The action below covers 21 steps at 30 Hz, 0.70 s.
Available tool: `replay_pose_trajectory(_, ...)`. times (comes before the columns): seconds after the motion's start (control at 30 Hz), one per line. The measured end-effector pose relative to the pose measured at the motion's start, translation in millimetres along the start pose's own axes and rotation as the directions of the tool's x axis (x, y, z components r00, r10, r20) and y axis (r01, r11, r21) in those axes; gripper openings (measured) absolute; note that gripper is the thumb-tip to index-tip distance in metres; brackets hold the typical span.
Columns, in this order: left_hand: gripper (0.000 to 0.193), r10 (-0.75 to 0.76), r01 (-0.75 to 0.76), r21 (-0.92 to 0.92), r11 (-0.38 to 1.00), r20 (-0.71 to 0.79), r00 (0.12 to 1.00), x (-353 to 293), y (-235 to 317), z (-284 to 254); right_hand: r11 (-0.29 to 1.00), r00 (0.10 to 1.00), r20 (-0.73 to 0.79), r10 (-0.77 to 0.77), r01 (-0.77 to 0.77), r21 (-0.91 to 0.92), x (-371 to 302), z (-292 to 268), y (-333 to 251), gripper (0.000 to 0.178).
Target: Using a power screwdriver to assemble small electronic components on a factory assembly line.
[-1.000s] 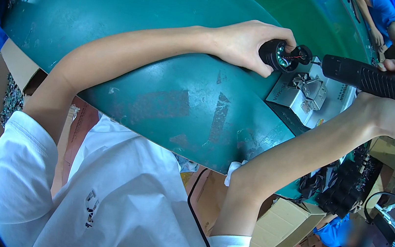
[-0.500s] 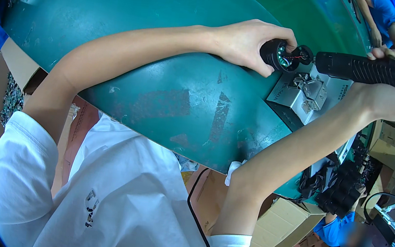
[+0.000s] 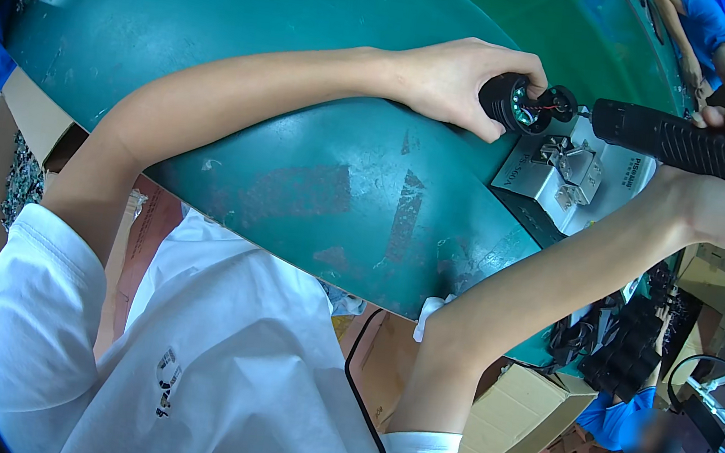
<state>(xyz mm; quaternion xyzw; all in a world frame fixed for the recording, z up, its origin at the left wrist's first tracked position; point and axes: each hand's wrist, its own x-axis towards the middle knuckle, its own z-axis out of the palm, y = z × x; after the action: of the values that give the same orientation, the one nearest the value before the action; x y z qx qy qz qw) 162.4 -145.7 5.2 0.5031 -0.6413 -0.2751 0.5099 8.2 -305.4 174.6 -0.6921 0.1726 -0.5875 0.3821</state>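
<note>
My left hand (image 3: 457,80) is closed around a black ribbed cylindrical housing (image 3: 494,100) above the table. A green circuit board (image 3: 522,112) shows in its open end. Thin wires run from there to a small round black end piece (image 3: 563,104) at my left fingertips. In my right hand (image 3: 719,211) is a black electric screwdriver (image 3: 663,135), held lengthwise with its tip pointing left at the end piece. Whether the tip touches the piece I cannot tell. Below them, a metal clamp-like fixture (image 3: 574,171) sits on a grey metal box (image 3: 523,176).
The green table (image 3: 302,129) has worn dark patches. Small parts lie heaped at its far left. Cables and black parts (image 3: 624,345) crowd the right side, above an open cardboard box (image 3: 511,417). Co-workers in blue are at the upper right and the lower right (image 3: 619,421).
The screwdriver has shifted slightly right and tilted, its rear end lower, and my right hand has moved down with it. My left hand and the housing have barely moved.
</note>
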Motion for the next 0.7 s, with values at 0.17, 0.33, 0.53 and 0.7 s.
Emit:
replay_pose_trajectory(0.17,0.052,0.011,-0.011,0.006,1.0,-0.002,1.0,-0.2,-0.3,-1.2,0.999,1.0,0.01,-0.003,0.004,-0.032,-5.9,9.8,-5.0,0.127)
replay_pose_trajectory(0.33,0.051,0.016,-0.016,0.011,1.0,0.003,1.0,0.4,0.2,-1.6,0.996,0.999,-0.04,0.009,-0.013,-0.091,-8.9,12.9,-14.4,0.113)
replay_pose_trajectory(0.53,0.051,0.022,-0.022,0.016,1.0,0.006,1.0,0.6,-1.3,-1.1,0.996,0.998,-0.056,0.018,-0.023,-0.087,-9.9,13.6,-15.3,0.111)
replay_pose_trajectory(0.7,0.051,0.009,-0.009,0.016,1.0,0.017,1.0,0.7,0.0,-1.3,0.997,0.998,-0.056,0.03,-0.034,-0.071,-7.6,11.1,-14.5,0.11)
